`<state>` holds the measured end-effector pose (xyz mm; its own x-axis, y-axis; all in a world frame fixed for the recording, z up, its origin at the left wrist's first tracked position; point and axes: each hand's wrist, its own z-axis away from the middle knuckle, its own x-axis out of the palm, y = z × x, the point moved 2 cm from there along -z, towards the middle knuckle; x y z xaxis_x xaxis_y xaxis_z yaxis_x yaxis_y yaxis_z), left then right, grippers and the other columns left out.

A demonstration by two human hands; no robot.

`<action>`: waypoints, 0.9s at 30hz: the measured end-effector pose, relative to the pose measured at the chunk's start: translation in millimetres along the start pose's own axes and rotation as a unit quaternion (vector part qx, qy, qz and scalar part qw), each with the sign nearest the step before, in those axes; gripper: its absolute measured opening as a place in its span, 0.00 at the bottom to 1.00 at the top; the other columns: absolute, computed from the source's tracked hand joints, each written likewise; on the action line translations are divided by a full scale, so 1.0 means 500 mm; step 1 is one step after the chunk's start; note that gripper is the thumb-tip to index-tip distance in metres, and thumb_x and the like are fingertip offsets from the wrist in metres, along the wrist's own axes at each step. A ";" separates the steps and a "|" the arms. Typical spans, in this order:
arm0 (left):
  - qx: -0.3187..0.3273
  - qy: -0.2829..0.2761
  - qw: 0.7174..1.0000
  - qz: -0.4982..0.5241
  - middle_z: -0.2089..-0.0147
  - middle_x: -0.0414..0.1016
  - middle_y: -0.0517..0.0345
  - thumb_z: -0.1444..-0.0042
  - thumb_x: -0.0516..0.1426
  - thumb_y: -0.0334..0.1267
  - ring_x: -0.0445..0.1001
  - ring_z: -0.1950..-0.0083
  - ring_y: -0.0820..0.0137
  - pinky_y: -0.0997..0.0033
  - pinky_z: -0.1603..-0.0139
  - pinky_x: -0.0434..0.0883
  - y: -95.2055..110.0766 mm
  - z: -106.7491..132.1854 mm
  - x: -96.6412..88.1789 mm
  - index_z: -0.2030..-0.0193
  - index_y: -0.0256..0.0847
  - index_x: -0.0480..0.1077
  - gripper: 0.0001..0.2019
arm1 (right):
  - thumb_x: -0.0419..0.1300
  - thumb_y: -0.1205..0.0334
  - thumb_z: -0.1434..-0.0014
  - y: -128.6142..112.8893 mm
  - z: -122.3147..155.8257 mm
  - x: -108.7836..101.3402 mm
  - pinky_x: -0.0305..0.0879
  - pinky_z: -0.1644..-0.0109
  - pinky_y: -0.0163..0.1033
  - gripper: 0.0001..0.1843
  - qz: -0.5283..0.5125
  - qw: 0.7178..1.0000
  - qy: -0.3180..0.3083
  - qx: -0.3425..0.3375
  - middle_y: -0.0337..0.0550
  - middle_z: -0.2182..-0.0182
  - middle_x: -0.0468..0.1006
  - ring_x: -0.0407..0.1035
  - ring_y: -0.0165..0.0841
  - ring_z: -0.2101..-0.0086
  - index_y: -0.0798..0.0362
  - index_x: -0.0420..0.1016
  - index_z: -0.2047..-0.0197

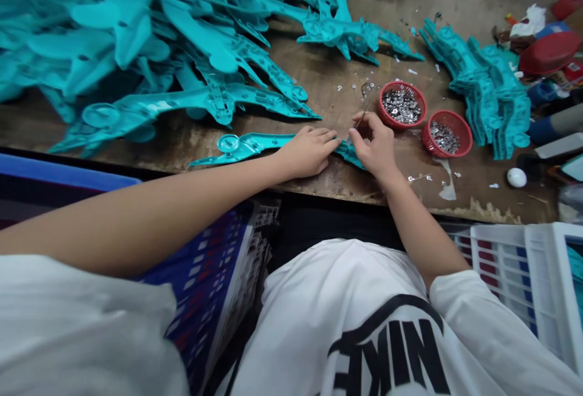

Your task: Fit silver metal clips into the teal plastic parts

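A long, narrow teal plastic part (262,144) with a round cup near its left end lies along the table's front edge. Over its middle, my left hand (312,152) is closed, gripping it against the wood. My right hand (377,144) is at the part's right end, with thumb and fingers pinched on a thin metal tool (364,112) that points up and away. The tool's lower tip is hidden by the fingers. Just right of this hand are a red basket (381,118) of small silvery metal pieces and a second red basket (469,141) with similar pieces.
A big heap of teal parts (136,19) covers the table's left and back. Stacked teal parts (492,92) stand at the right, near clutter and a white ball (516,177). Loose metal bits lie around the baskets. Below the edge are a blue crate (204,268) and a white crate (505,250).
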<state>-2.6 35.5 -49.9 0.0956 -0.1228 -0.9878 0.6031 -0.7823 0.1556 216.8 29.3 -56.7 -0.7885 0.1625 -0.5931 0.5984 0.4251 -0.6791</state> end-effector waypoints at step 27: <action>-0.010 -0.017 1.000 -0.017 0.16 0.75 0.30 0.25 0.54 0.34 0.75 0.15 0.43 0.38 0.20 0.75 0.006 -0.001 -0.016 0.18 0.31 0.74 0.32 | 0.60 0.51 0.24 -0.025 0.031 -0.011 0.80 0.46 0.53 0.08 0.031 0.999 -0.026 -0.022 0.49 0.58 0.85 0.78 0.45 0.58 0.44 0.72 0.54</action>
<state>-1.3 34.4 -41.4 0.0476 -0.1173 -0.9920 0.6214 -0.7740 0.1214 215.9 9.4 -51.5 -0.7413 0.1435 -0.6557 0.6380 0.4543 -0.6218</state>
